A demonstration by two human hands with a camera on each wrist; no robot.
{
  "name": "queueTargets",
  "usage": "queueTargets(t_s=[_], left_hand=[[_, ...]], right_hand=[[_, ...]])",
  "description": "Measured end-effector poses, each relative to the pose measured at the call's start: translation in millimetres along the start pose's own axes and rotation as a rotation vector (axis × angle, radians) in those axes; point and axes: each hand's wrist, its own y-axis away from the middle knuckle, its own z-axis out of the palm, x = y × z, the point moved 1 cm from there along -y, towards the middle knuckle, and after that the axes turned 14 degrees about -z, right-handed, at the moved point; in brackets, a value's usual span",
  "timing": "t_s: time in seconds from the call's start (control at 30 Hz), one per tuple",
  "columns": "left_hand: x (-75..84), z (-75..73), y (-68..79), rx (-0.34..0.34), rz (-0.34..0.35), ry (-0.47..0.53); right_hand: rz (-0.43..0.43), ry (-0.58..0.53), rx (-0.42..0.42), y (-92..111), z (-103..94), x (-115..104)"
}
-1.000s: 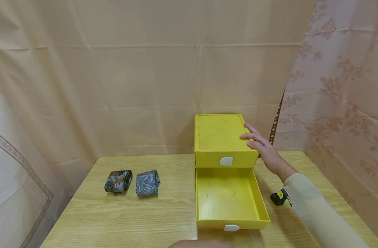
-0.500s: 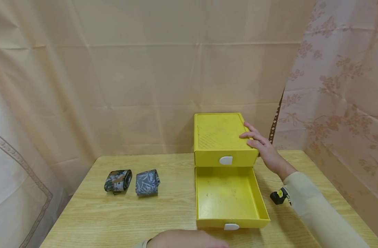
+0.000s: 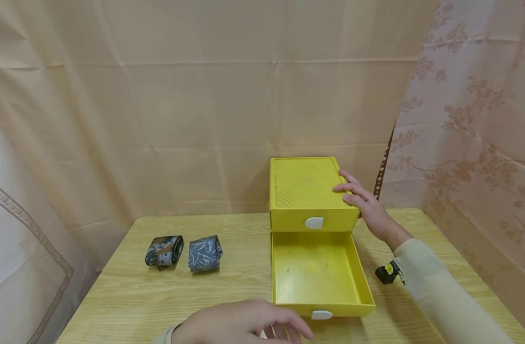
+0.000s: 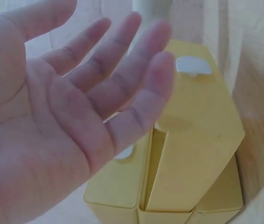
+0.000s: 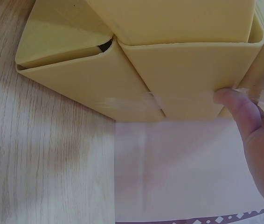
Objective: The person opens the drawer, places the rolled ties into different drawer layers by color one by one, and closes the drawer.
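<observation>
A yellow drawer unit stands at the right of the table, its middle drawer pulled out toward me. The floor of that drawer is bare. My right hand rests on the unit's top right edge; its thumb touches the side in the right wrist view. Just in front of the drawer's lower left corner is my left hand, palm toward the drawer front and fingers loosely bent around nothing. The left wrist view shows that hand before the drawer's white handle, apart from it.
Two rolled cloths, one brown camouflage and one grey leaf-patterned, lie on the table's left half. A small black device with a yellow patch sits by my right cuff. Curtains hang behind the table.
My left hand has come up into view from the bottom edge, toward the drawer's front. The right hand, the drawer and the cloths have stayed put.
</observation>
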Motion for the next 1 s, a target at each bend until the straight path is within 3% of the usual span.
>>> queueTargets(t_s=[0.13,0.23,0.37,0.53,0.6,0.7,0.83,1.0], left_hand=[[3.2,-4.9,10.9,0.122,0.022,0.001],[4.1,-8.3,16.1,0.229,0.097,-0.022],[2.8,-11.9,20.3,0.377,0.22,-0.079],[1.9,-16.2,25.4,0.515,0.258,-0.084],[2.1,-17.7,26.4,0.595,0.287,-0.107],[3.0,-19.4,26.9,0.765,0.36,-0.188],[11.5,-20.1,30.3,0.983,0.406,-0.288],[18.5,-22.5,36.0,1.115,0.428,-0.349]], right_hand=[[0.009,0.014,-0.004,-1.0,2.5,-9.1],[0.006,0.017,-0.002,-1.2,2.5,-9.3],[0.002,0.005,0.0,-0.4,0.5,-1.4],[0.001,0.007,0.005,0.6,-2.9,13.6],[-0.004,0.01,0.006,0.6,-3.5,16.8],[-0.012,0.012,0.005,0.6,-3.9,18.5],[-0.012,0.012,0.004,1.2,-4.2,18.4],[-0.009,0.006,0.004,1.3,-4.3,17.5]])
